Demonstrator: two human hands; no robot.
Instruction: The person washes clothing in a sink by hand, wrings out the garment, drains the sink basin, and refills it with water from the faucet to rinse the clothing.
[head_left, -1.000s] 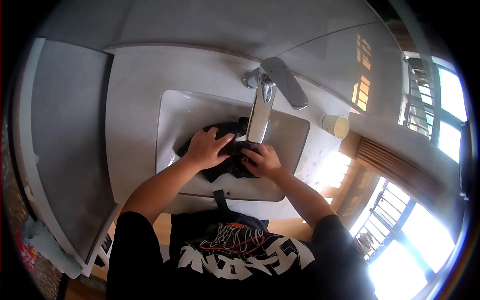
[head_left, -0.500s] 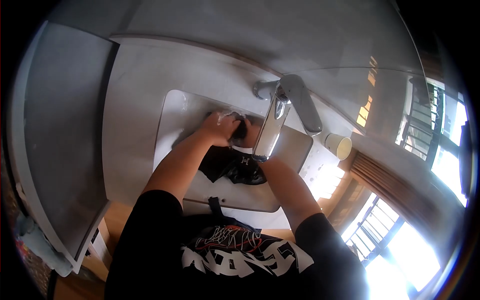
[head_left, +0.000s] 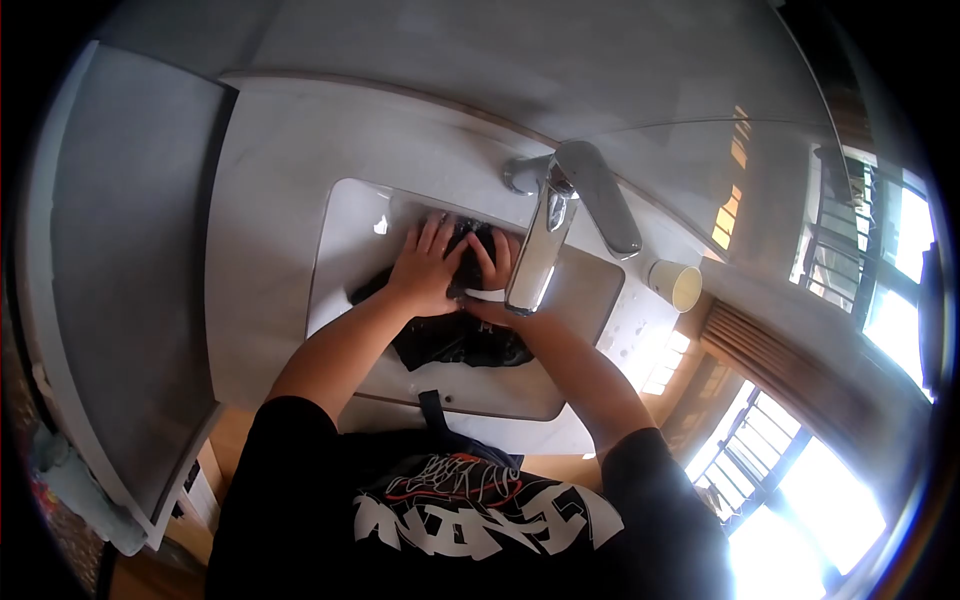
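A wet black cloth [head_left: 445,342] with a small white mark lies bunched in the white sink [head_left: 588,325]. My left hand [head_left: 428,268] presses down on it from above, palm down with the fingers stretched out. Beside it, my right hand [head_left: 492,262] rests on the same cloth with fingers spread, partly hidden behind the tap [head_left: 540,255]. The two hands are close together near the back of the basin. A white band circles my right wrist.
The tap's spout reaches over the right part of the sink, close to my right forearm. A pale yellow cup [head_left: 676,287] stands on the counter [head_left: 265,230] at the right. A grey panel [head_left: 135,260] borders the left side.
My hands were gripping a bunched part of the cloth with suds on it. Now the fingers are spread flat over the cloth, which is lower and more spread towards the left.
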